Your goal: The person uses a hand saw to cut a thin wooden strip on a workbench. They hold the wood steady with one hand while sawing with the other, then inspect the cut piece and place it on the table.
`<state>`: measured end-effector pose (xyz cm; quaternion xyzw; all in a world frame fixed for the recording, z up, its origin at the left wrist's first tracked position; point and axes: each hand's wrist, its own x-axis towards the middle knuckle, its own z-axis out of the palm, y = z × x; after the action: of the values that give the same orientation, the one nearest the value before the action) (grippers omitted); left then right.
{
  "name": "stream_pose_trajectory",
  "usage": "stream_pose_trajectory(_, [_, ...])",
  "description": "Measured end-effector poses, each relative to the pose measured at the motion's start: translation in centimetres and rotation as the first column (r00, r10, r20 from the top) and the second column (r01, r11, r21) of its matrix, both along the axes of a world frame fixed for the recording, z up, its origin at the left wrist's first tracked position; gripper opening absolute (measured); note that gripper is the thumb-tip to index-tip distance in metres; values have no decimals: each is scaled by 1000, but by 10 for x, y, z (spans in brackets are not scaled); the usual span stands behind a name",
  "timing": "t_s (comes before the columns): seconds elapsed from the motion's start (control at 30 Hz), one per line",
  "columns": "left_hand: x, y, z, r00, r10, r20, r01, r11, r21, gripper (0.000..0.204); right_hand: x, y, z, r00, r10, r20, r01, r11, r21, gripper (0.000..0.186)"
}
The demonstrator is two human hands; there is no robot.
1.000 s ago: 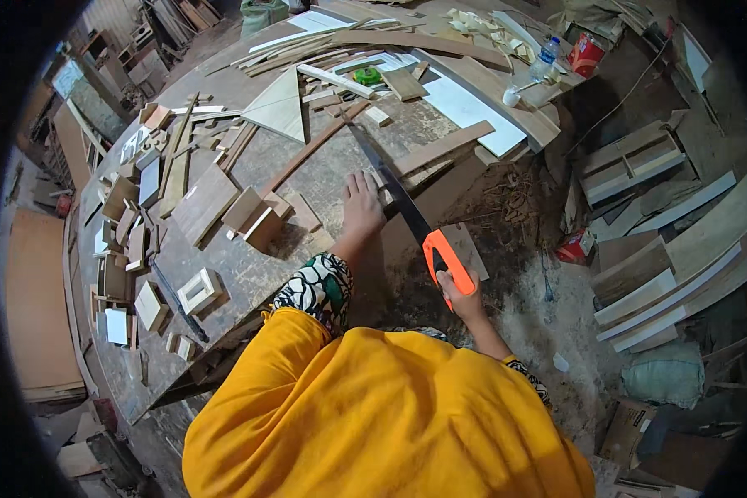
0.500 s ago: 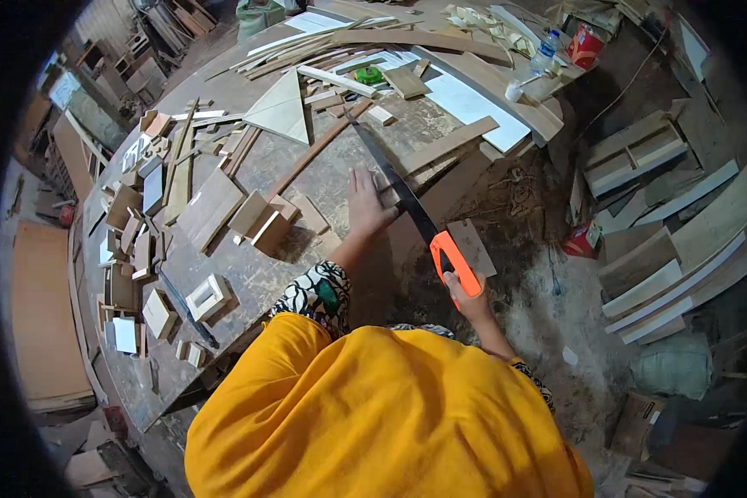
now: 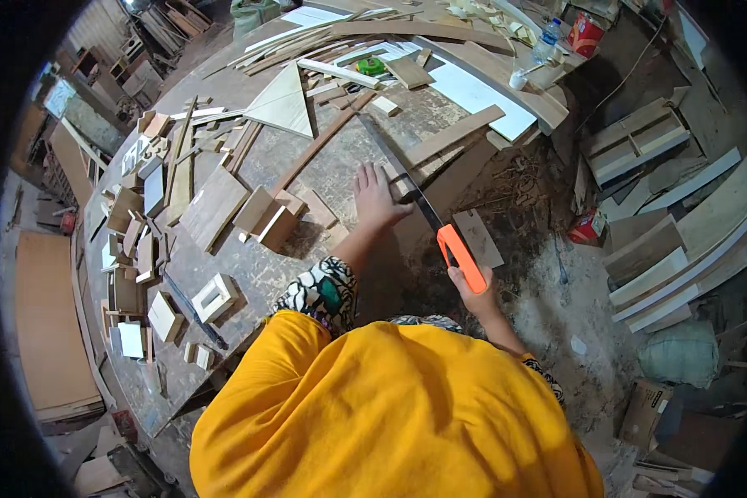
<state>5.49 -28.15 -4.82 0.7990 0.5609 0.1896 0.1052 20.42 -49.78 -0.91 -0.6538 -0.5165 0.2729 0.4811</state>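
Observation:
My right hand (image 3: pixel 476 292) is wrapped round the orange handle of a handsaw (image 3: pixel 455 256). Its long dark blade slants away to the upper left, its far part over the workbench (image 3: pixel 340 170). Close to the blade's left side, my left hand (image 3: pixel 375 199) lies flat with its fingers stretched forward and thumb toward the saw. Part of a narrow wood piece (image 3: pixel 400 186) shows between that hand and the blade, at the bench edge. Whether the teeth touch the wood cannot be made out. A wider board (image 3: pixel 455 135) lies beyond, right of the blade.
A triangular panel (image 3: pixel 282 104), a green tape measure (image 3: pixel 370 65) and long strips lie further back. Small box-shaped wood parts (image 3: pixel 267 224) and offcuts crowd the left side. A plastic bottle (image 3: pixel 546 43) stands at the far right. Curved boards (image 3: pixel 681 266) rest on the floor at right.
The saw has slid slightly forward with my right hand, and its blade now catches more light. My left hand stays in nearly the same place. The whole view has shifted a little.

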Motion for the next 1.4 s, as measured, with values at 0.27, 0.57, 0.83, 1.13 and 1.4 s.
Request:
stream_pose_trajectory(0.27, [9,13,-33,989,78,-122,-60,988,144,58,9,-1,-2,995,99,-11,-99,994,45,29])
stream_pose_trajectory(0.57, [9,11,-25,983,64,-174,-43,992,122,66,26,-1,6,987,103,-125,-107,994,-27,28])
stream_pose_trajectory(0.83, [15,1,3,977,108,-181,-105,994,30,83,29,-1,-2,989,150,4,-150,988,35,28])
stream_pose_trajectory(1.13, [23,16,-28,956,150,-251,-120,984,130,61,42,1,22,984,149,-96,-160,980,-115,27])
stream_pose_trajectory(1.4, [22,11,-23,943,153,-294,-128,987,102,76,43,-1,-1,976,137,169,-142,990,14,30])
